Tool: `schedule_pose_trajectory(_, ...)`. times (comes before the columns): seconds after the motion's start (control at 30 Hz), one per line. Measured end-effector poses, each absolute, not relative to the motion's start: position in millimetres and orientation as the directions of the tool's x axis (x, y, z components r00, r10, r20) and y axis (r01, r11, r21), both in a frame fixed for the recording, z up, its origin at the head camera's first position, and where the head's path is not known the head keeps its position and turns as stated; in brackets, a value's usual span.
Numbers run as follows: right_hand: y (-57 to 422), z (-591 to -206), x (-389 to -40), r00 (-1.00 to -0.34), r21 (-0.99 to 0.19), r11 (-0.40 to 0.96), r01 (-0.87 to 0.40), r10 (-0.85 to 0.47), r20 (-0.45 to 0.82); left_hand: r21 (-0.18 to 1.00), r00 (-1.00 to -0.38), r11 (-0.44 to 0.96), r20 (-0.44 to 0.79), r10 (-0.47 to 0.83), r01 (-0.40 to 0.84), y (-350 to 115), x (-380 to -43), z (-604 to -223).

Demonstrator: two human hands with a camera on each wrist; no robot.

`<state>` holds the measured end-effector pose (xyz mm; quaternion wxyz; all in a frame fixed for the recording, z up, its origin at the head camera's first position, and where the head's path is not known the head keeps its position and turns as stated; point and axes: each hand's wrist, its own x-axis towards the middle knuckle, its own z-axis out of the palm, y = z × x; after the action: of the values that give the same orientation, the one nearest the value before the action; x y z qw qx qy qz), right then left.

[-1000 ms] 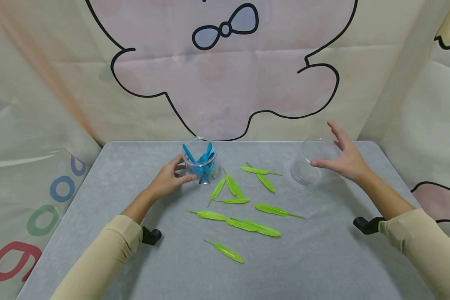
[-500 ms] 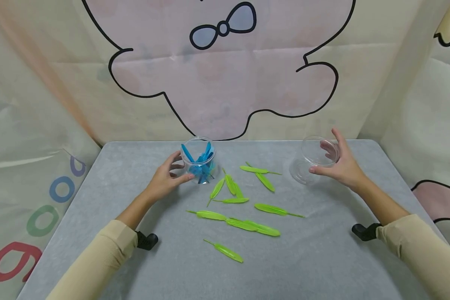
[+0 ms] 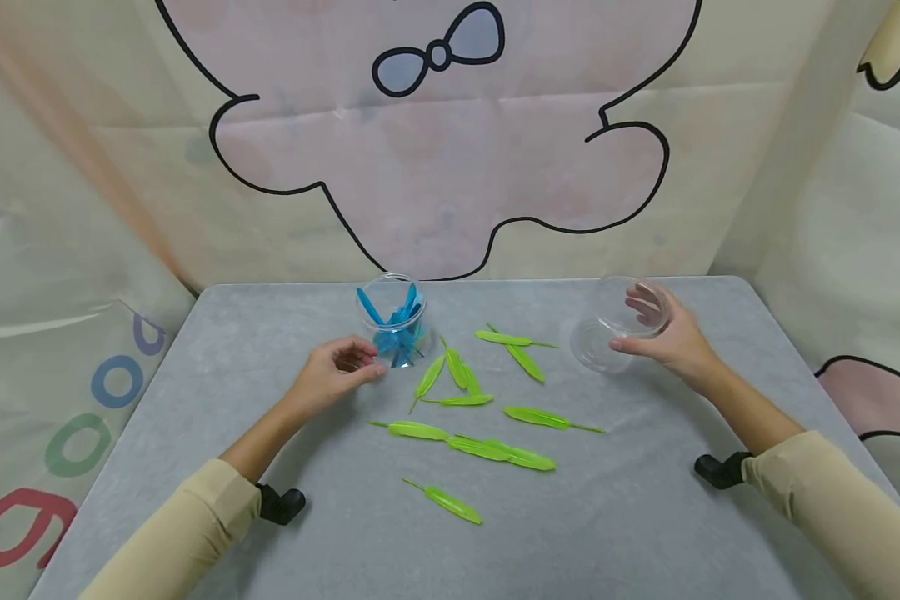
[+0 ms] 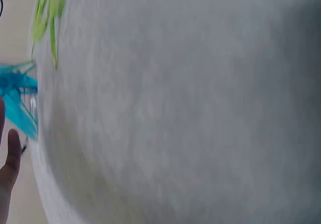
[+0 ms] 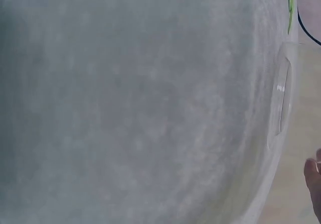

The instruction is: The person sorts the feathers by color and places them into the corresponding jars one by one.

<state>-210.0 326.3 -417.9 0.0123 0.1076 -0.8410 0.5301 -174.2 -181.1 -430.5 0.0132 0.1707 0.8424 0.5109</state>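
A clear plastic cup [image 3: 393, 327] of blue feathers [image 3: 399, 333] stands upright near the table's back edge. My left hand [image 3: 333, 373] is just in front and to the left of it, fingers loosely curled and holding nothing. In the left wrist view, the blue feathers [image 4: 17, 96] show beside a fingertip. At the back right my right hand [image 3: 675, 337] holds a second clear cup [image 3: 603, 329], thumb at its near side and fingers around its far side. Several green feathers [image 3: 543, 417] lie loose between the two cups and nearer me.
A grey cloth covers the table [image 3: 607, 517]. Behind it hangs a printed curtain [image 3: 420, 167], close to the back edge, with more sheeting at both sides. Black wrist mounts [image 3: 281, 504] stick out below both sleeves.
My left hand has drawn back from the feather cup toward me, its fingers curling in. My right hand has come down and closed around the clear cup. The feathers stay put.
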Motion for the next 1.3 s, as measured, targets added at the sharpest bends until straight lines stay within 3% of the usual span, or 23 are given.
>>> schedule_pose_trajectory(0.23, 321.7, -423.2, -206.9, -0.958, -0.909, 0.328, -0.256, -0.211, 0.194, 0.864, -0.824, 0.367, 0.092, 0.56, 0.345, -160.5, -165.9, -431.8)
schedule_pose_trajectory(0.6, 324.3, -432.0, -207.3, -0.952, -0.905, 0.314, -0.288, -0.198, 0.234, 0.775, -0.711, 0.443, 0.012, 0.703, 0.451, -140.2, -160.0, -433.8)
schedule_pose_trajectory(0.8, 322.5, -433.9, -209.1, -0.949, -0.909, 0.293, -0.296, -0.2, 0.245, 0.726, -0.693, 0.488, -0.022, 0.721, 0.485, -135.6, -158.3, -433.1)
schedule_pose_trajectory(1.3, 322.0, -431.6, -208.1, -0.963, -0.921, 0.303, -0.246, -0.187, 0.195, 0.73, -0.683, 0.494, -0.051, 0.728, 0.472, -138.1, -158.9, -433.9)
